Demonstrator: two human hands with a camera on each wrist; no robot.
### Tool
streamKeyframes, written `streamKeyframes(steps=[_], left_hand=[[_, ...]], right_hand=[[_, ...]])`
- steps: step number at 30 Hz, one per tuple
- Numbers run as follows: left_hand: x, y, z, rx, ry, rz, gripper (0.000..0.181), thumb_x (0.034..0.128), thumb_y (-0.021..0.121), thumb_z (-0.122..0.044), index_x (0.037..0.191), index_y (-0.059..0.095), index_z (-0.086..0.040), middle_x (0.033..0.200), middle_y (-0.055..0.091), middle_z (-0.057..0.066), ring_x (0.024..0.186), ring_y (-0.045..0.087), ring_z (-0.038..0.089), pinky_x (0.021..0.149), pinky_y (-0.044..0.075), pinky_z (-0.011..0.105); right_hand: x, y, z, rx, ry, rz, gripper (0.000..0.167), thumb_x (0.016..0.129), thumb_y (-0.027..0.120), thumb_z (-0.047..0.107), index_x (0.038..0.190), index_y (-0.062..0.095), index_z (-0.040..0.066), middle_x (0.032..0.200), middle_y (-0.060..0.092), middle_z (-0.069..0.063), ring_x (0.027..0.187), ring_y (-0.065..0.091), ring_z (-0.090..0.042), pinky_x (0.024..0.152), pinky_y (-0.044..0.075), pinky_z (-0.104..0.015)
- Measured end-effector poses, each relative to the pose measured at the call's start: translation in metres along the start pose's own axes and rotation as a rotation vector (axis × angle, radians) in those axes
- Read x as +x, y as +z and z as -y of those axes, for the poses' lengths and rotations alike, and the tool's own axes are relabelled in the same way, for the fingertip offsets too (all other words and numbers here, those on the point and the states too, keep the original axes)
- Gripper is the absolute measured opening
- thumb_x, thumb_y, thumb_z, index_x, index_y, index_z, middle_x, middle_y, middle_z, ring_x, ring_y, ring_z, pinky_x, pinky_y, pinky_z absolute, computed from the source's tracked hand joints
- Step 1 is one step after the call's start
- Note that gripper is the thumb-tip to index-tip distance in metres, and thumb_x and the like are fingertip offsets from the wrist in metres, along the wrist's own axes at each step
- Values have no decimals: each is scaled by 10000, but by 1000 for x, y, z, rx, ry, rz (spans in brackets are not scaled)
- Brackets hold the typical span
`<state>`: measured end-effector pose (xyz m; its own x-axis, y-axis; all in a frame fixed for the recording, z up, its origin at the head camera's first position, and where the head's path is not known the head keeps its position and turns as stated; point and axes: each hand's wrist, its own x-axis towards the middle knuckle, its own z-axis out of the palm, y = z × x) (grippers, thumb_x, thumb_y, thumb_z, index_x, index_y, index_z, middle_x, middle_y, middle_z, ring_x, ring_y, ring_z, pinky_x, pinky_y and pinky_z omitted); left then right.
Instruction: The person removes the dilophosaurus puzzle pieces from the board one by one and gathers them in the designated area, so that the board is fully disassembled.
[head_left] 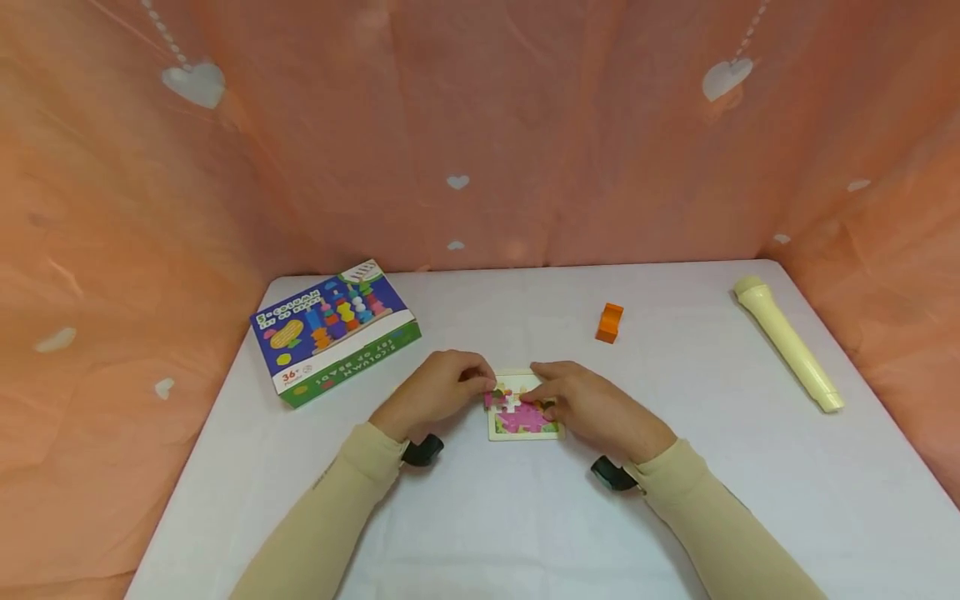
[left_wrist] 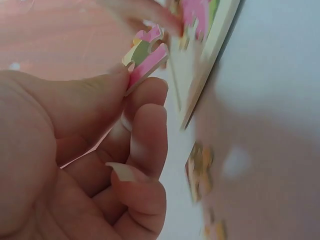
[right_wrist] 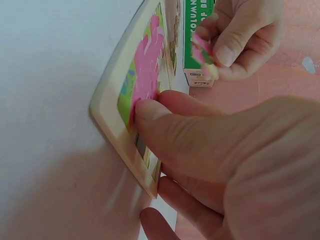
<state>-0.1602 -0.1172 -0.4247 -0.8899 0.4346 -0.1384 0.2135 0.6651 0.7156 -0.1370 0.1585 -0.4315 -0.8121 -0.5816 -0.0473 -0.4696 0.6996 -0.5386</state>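
Note:
A small jigsaw puzzle board [head_left: 517,437] with a pale wooden rim lies on the white table, partly filled with pink and green picture pieces [right_wrist: 145,75]. Just off its left edge, my left hand [head_left: 442,387] pinches a pink, green and yellow puzzle piece [left_wrist: 149,65] between thumb and forefinger, raised and tilted. From the right, my right hand [head_left: 588,404] reaches over the board. Its thumb [right_wrist: 152,112] touches the pink pieces and a straight forefinger rests on the board near their edge. Loose puzzle pieces [left_wrist: 199,170] lie left of the board, mostly hidden by the left hand in the head view.
A blue and green bead-set box [head_left: 337,333] lies at the back left. Behind the board, to the right, is a small orange block [head_left: 610,322]. A pale yellow microphone-shaped tube [head_left: 787,343] lies far right. Pink curtains [head_left: 495,125] enclose the table's back and sides.

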Motion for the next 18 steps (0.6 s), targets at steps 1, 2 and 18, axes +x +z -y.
streamKeyframes(steps=[1, 2, 18], left_hand=[[-3, -2, 2, -1, -9, -7, 108, 1061, 713, -315, 1034, 780, -236, 953, 736, -38, 908, 620, 158, 872, 530, 345], [-8, -5, 5, -5, -19, -17, 105, 1062, 712, -315, 1042, 781, -238, 963, 738, -41, 914, 620, 159, 875, 531, 347], [-80, -39, 63, 11, -163, -126, 104, 1075, 692, -269, 1036, 788, -261, 1002, 740, -51, 951, 612, 181, 856, 512, 338]], right_hand=[[-1, 0, 0, 6, 10, 6, 327, 1029, 717, 90, 1320, 792, 217, 1622, 554, -122, 1531, 503, -334, 1195, 481, -508], [-1, 0, 0, 9, 19, 11, 324, 1029, 719, 98, 1321, 791, 219, 1627, 550, -115, 1537, 497, -329, 1204, 473, -506], [-1, 0, 2, -18, 71, -8, 349, 1024, 726, 121, 1358, 758, 218, 1652, 527, -78, 1549, 482, -316, 1208, 465, -533]])
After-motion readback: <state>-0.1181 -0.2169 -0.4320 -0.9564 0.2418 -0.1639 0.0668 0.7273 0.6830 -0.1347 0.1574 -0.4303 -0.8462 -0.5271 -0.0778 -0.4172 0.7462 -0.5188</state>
